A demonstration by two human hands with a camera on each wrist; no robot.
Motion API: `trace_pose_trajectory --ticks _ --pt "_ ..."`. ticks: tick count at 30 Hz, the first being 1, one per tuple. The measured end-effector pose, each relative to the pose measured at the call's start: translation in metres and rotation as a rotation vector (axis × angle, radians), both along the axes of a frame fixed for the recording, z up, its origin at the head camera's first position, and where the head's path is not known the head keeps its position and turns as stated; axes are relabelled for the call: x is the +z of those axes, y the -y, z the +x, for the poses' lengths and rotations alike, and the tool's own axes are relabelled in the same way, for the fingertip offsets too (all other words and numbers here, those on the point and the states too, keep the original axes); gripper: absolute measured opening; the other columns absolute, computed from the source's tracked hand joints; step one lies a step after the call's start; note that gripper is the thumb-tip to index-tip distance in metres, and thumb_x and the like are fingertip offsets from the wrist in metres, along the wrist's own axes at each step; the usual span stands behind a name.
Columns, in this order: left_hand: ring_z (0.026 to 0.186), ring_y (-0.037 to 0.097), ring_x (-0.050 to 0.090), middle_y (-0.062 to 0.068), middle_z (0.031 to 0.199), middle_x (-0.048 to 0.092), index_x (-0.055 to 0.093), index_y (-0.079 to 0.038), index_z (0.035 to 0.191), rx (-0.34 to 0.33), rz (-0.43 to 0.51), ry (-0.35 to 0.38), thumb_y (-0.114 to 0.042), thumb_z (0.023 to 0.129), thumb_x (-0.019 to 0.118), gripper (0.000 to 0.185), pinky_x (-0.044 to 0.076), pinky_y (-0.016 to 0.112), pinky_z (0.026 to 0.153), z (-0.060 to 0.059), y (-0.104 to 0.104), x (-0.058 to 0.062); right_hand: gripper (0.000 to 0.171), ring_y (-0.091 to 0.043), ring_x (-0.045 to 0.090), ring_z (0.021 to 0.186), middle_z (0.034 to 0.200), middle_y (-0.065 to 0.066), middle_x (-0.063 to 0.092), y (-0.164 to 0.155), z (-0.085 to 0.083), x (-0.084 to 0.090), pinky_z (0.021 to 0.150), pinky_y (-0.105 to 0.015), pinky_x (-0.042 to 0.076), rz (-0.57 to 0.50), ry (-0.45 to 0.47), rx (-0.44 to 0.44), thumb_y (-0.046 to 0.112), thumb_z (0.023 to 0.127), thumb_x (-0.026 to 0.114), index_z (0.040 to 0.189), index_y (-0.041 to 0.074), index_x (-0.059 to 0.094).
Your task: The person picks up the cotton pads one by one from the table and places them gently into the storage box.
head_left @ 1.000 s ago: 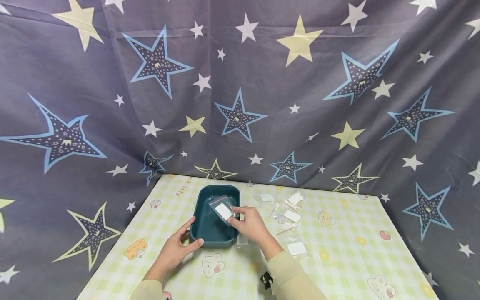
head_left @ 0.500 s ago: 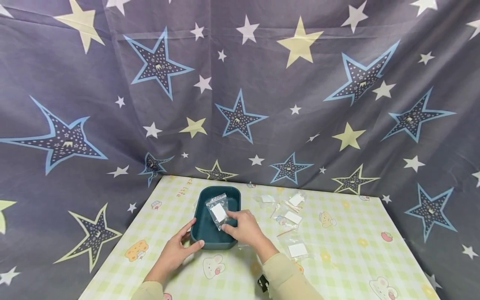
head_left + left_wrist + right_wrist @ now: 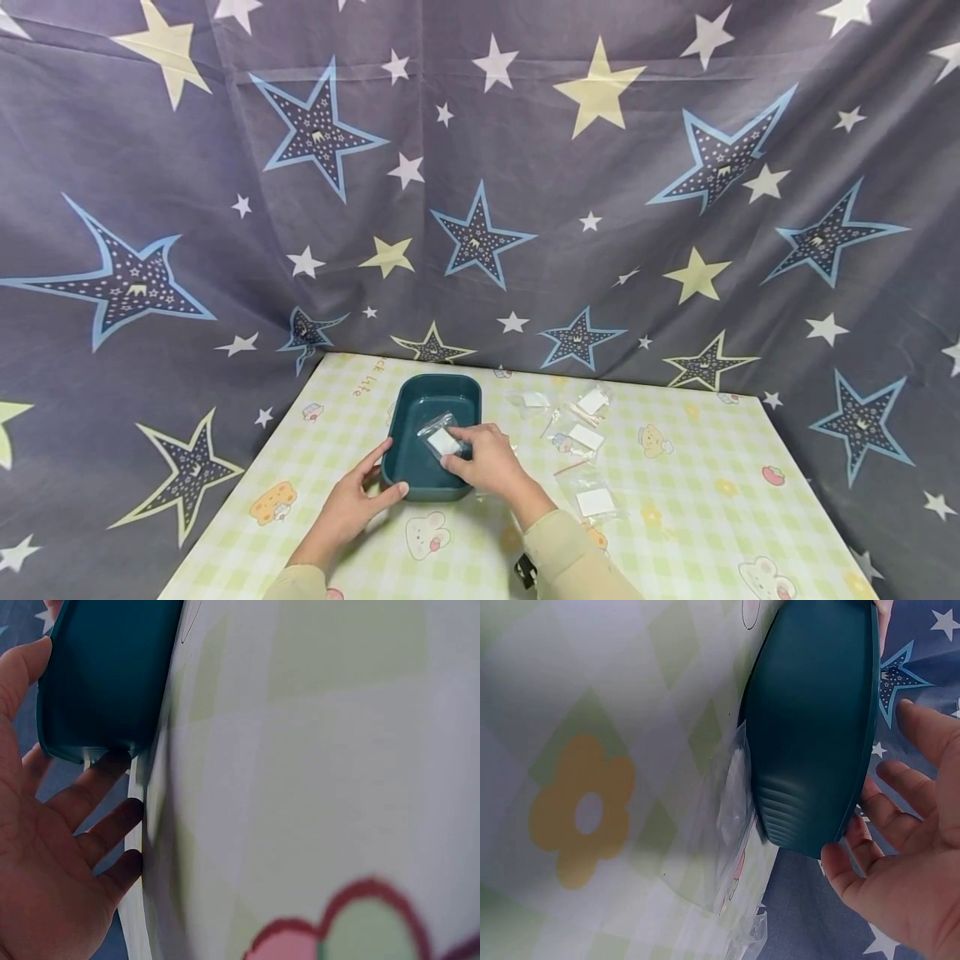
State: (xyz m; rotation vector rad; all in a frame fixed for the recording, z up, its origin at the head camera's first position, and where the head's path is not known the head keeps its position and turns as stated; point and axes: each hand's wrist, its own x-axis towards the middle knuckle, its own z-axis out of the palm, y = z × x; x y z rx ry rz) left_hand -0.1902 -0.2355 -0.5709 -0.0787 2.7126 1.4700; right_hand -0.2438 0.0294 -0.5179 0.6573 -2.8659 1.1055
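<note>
A teal tray [image 3: 435, 382] stands on the checked table [image 3: 675, 467]. My left hand [image 3: 384, 471] holds its near left corner, thumb on the near rim and fingers along the left wall; the left wrist view shows the tray [image 3: 105, 675] beside that hand [image 3: 45, 847]. My right hand [image 3: 461, 447] reaches over the tray's right rim, fingers relaxed, with its tips at a small clear bag with a white pad [image 3: 442, 440] lying inside. The right wrist view shows the tray's outer wall [image 3: 817, 727] and that hand [image 3: 907, 847] spread, with nothing between its fingers.
Several more small clear bags lie right of the tray, among them one [image 3: 592, 400] at the back, one [image 3: 583, 435] in the middle and one [image 3: 595, 500] nearest me. Another clear bag [image 3: 731, 817] lies against the tray's wall. A starred cloth [image 3: 480, 167] hangs behind.
My right hand carried the clear bag left over the tray and lowered it onto the tray's floor. The left hand stayed at the tray's corner.
</note>
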Motion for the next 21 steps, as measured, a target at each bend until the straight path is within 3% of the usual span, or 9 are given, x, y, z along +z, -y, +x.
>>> trace_pose_trajectory --ticks 21 --pt "0.147 0.042 0.055 0.020 0.164 0.050 0.039 -0.040 0.165 0.006 0.010 0.006 -0.053 0.092 0.083 0.087 0.044 0.064 0.121 -0.0006 -0.0017 -0.0002 0.048 -0.035 0.060 0.135 0.139 -0.011 0.073 -0.0034 0.0019 0.0013 0.117 -0.057 0.048 -0.028 -0.009 0.004 0.032 0.097 0.079 0.140 0.012 0.072"
